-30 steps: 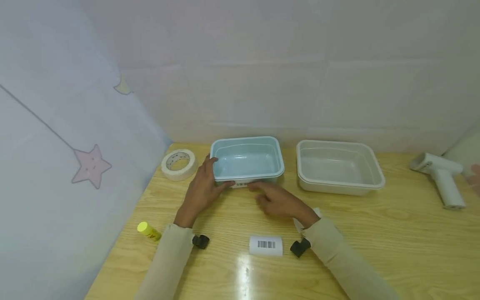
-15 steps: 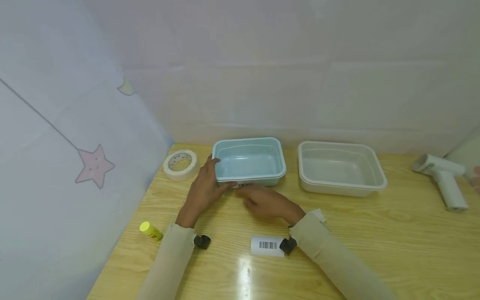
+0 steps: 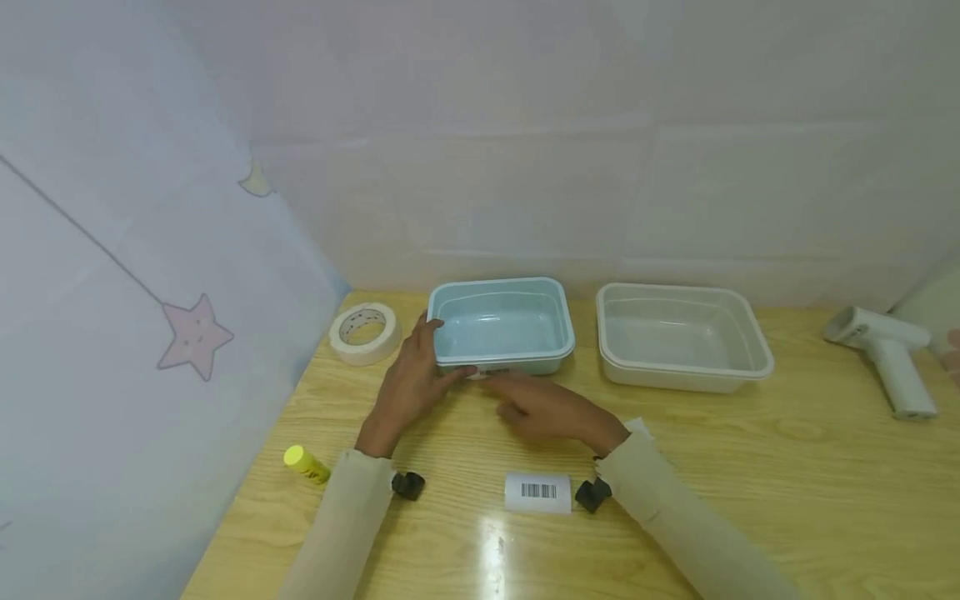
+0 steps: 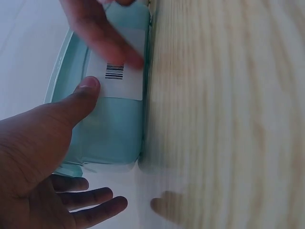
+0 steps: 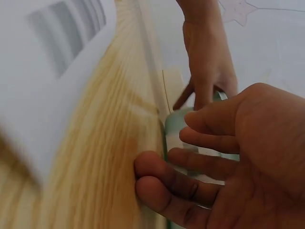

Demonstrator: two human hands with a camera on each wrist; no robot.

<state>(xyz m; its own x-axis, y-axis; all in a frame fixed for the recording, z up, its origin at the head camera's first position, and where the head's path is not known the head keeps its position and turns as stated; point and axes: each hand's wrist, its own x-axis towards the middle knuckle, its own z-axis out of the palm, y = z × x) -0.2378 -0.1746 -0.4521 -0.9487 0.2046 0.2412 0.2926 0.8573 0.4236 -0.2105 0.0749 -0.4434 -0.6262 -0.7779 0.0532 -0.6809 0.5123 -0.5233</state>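
Observation:
A light blue plastic container [image 3: 542, 365] stands at the back of the table, with a white barcode label [image 4: 125, 89] on its front wall. My left hand [image 3: 408, 375] holds the container's left front corner, the thumb [image 4: 88, 88] on the label's edge and the other fingers around the left side. The right hand [image 3: 553, 410] has its index finger stretched across the label and over part of the barcode; its other fingers are loosely bent. In the right wrist view the right hand's fingers hide much of the container.
A white container [image 3: 686, 379] stands to the right, a white handheld scanner [image 3: 892, 367] beyond it. A tape roll [image 3: 365, 333] and a yellow glue stick [image 3: 306, 463] lie left. In front are a loose barcode label [image 3: 537, 492] and a white paper piece [image 3: 640, 429] by the right sleeve.
My right index finger has slid left along the label, then slightly back right. The left hand keeps its hold on the container, and the whole view has shifted a little.

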